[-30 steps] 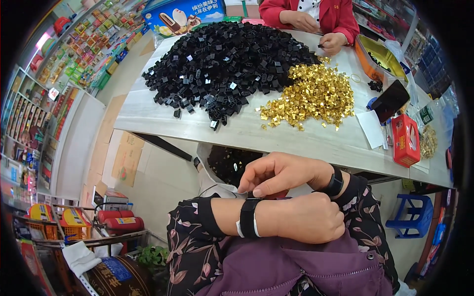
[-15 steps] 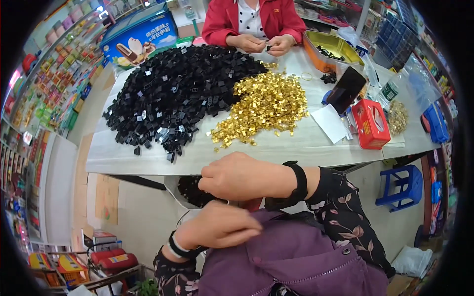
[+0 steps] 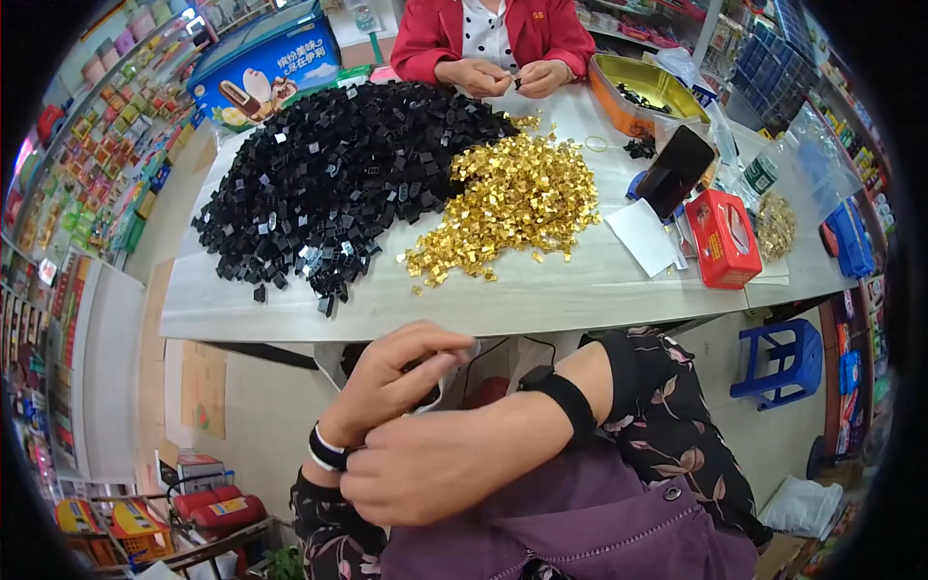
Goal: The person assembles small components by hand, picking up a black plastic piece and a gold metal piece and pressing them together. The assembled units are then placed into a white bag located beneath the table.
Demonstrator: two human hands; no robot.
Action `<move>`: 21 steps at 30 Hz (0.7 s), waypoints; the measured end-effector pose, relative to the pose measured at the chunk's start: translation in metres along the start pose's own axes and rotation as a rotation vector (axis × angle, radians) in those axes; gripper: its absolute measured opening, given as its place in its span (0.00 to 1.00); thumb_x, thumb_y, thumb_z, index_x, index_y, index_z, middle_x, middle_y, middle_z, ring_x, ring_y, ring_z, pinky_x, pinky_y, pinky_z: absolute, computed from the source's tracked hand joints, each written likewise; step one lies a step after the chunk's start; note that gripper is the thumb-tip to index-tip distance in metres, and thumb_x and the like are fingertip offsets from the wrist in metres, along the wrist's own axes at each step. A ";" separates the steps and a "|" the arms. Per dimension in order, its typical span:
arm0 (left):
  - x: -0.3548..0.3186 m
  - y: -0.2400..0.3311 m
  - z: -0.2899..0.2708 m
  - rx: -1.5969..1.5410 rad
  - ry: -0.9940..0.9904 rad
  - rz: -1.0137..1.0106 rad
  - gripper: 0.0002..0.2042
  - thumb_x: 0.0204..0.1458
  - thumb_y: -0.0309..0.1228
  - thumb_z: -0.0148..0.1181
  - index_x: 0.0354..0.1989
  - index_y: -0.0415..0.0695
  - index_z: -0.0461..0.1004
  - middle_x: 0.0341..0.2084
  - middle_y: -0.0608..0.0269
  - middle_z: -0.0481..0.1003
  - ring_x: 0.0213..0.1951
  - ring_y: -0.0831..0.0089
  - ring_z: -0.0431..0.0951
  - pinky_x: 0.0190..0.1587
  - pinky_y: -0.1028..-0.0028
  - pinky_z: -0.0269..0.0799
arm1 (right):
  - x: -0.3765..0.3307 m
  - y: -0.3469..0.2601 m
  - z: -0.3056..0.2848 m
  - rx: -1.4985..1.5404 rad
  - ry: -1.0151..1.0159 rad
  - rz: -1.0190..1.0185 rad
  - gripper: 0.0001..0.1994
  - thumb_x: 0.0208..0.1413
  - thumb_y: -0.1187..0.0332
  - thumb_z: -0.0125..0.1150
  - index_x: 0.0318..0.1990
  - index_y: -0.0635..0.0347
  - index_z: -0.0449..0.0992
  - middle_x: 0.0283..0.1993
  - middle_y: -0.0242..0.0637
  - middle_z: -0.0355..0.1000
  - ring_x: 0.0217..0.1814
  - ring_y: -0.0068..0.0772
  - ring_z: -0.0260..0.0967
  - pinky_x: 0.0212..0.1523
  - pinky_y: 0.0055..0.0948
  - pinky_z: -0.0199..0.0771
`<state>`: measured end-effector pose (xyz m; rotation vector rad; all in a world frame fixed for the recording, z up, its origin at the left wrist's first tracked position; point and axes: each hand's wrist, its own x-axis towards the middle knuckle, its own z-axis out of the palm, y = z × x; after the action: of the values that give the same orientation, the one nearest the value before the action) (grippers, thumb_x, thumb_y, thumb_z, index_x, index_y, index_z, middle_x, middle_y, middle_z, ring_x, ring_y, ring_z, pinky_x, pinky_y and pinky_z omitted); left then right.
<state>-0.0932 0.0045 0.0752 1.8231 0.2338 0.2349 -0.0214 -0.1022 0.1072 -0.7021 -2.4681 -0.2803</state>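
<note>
My left hand [image 3: 404, 372] is raised just below the table's near edge [image 3: 541, 314]. Its fingers are curled and pinched at the rim of a white bag [image 3: 462, 360] hanging under the table. A black band with a white stripe [image 3: 327, 449] sits on its wrist. My right hand [image 3: 430, 466] lies across that wrist, fingers closed at the band. My right forearm wears a wider black band [image 3: 570, 401] below a dark floral sleeve [image 3: 667, 406]. The bag's contents are hidden behind my hands.
On the pale table lie a big heap of small black pieces [image 3: 338, 184] and a heap of gold pieces [image 3: 512, 208]. A person in a red jacket [image 3: 493, 39] handles pieces opposite. An orange tin [image 3: 643, 92], black phone [image 3: 675, 169], red box [image 3: 723, 240], blue stool [image 3: 778, 358].
My left hand has come out from under the right one and risen toward the table edge. My right hand has dropped onto the left wrist. The view has swung so the table sits more central.
</note>
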 end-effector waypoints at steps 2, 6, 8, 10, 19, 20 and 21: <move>0.010 0.009 0.005 -0.019 -0.196 0.288 0.11 0.50 0.21 0.56 0.43 0.37 0.74 0.36 0.61 0.74 0.38 0.72 0.73 0.42 0.76 0.67 | 0.003 -0.010 0.000 0.078 0.015 -0.057 0.05 0.45 0.66 0.50 0.24 0.56 0.68 0.25 0.29 0.61 0.27 0.24 0.61 0.26 0.21 0.58; 0.019 0.023 0.022 -0.092 -0.370 0.361 0.10 0.48 0.21 0.58 0.40 0.38 0.75 0.35 0.61 0.73 0.36 0.72 0.73 0.39 0.77 0.68 | 0.010 -0.023 -0.003 0.184 0.089 -0.098 0.06 0.45 0.66 0.51 0.22 0.55 0.70 0.24 0.28 0.62 0.25 0.24 0.61 0.24 0.21 0.56; 0.021 0.021 0.025 -0.117 -0.365 0.379 0.10 0.48 0.21 0.59 0.41 0.39 0.76 0.35 0.61 0.73 0.35 0.72 0.73 0.38 0.77 0.68 | 0.011 -0.025 -0.007 0.217 0.118 -0.101 0.06 0.45 0.66 0.51 0.21 0.54 0.71 0.24 0.27 0.63 0.25 0.24 0.60 0.23 0.21 0.55; 0.022 0.019 0.027 -0.144 -0.377 0.421 0.11 0.48 0.20 0.59 0.41 0.40 0.76 0.35 0.60 0.73 0.34 0.74 0.73 0.36 0.78 0.68 | 0.006 -0.027 -0.015 0.242 0.193 -0.092 0.06 0.45 0.65 0.51 0.21 0.54 0.70 0.24 0.27 0.62 0.25 0.24 0.60 0.23 0.21 0.55; 0.022 0.022 0.031 -0.238 -0.428 0.344 0.13 0.49 0.22 0.58 0.44 0.41 0.75 0.37 0.61 0.71 0.29 0.79 0.69 0.32 0.81 0.65 | 0.005 -0.032 -0.017 0.308 0.247 -0.089 0.07 0.45 0.65 0.52 0.21 0.54 0.71 0.24 0.26 0.62 0.25 0.23 0.60 0.22 0.21 0.55; 0.022 0.022 0.032 -0.244 -0.438 0.340 0.12 0.49 0.22 0.58 0.44 0.41 0.75 0.37 0.61 0.71 0.29 0.79 0.68 0.32 0.81 0.65 | 0.005 -0.034 -0.016 0.307 0.246 -0.089 0.07 0.45 0.65 0.52 0.21 0.54 0.71 0.24 0.26 0.62 0.25 0.23 0.60 0.22 0.21 0.55; 0.023 0.022 0.032 -0.248 -0.446 0.334 0.12 0.49 0.23 0.58 0.44 0.41 0.75 0.38 0.61 0.71 0.30 0.80 0.68 0.32 0.81 0.64 | 0.005 -0.035 -0.015 0.299 0.221 -0.100 0.07 0.45 0.65 0.52 0.21 0.55 0.71 0.24 0.26 0.63 0.25 0.23 0.61 0.22 0.21 0.55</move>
<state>-0.0618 -0.0243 0.0893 1.6110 -0.3991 0.0792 -0.0370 -0.1342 0.1205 -0.3993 -2.2703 -0.0211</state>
